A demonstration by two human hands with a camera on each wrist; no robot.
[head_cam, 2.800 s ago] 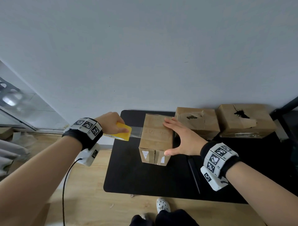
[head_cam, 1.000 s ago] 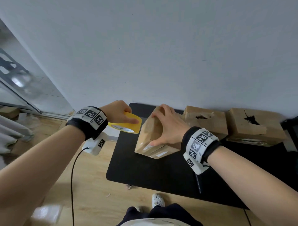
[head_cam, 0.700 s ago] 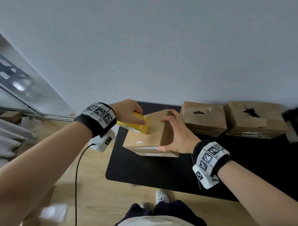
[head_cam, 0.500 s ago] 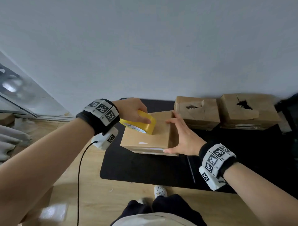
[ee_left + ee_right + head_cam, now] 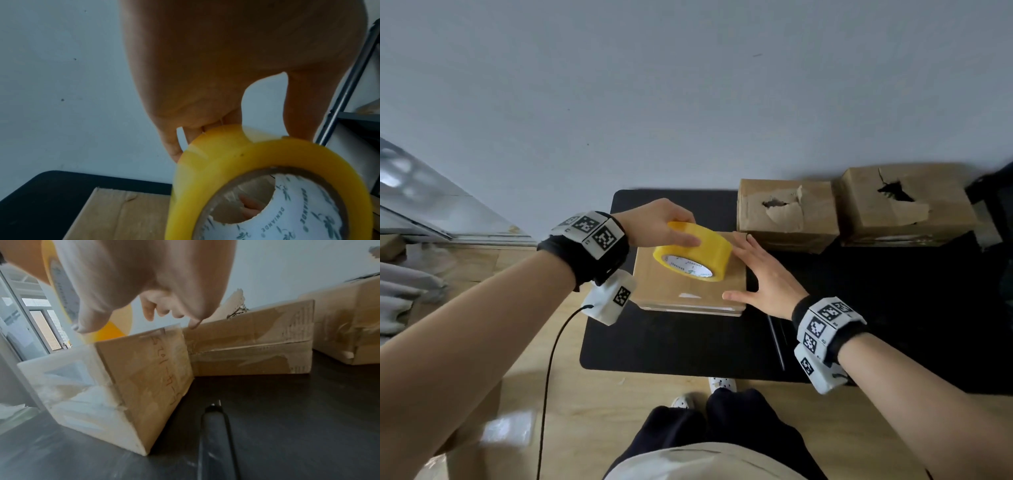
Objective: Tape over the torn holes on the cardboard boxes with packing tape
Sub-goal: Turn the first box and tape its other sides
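Tape [image 5: 693, 251] in the left hand [image 5: 654, 222], fingers curled over the yellow roll's rim, hangs just above the near box [image 5: 685, 284] on the black bench [image 5: 674, 342]. The right hand [image 5: 763, 277] lies open, fingers straight along that box's right top edge and thumb at its near corner, bracing it.

No hole shows on the face now turned up; glossy strips already cover the near end in the right wrist view. Whether a free tail of tape runs from roll to box cannot be told. Judged from this, the step is laying or carrying a strip across the top. It would go best with the roll kept low and square to the box's edges, the strip drawn taut away from the bracing hand, and the right palm following to rub it flat before any cut.

Room is tight beyond the right hand — a second box [image 5: 787, 216] with a torn flap sits just past the fingertips, touching or nearly touching the near one, and a third box [image 5: 904, 205] with a jagged hole stands further right against the wall [image 5: 688, 85]. A dark pen-like tool [image 5: 216, 426] lies on the bench under the right wrist. The left hand's side is freer, yet the bench edge falls just there — the box sits near it and a hard pull could slide it off.
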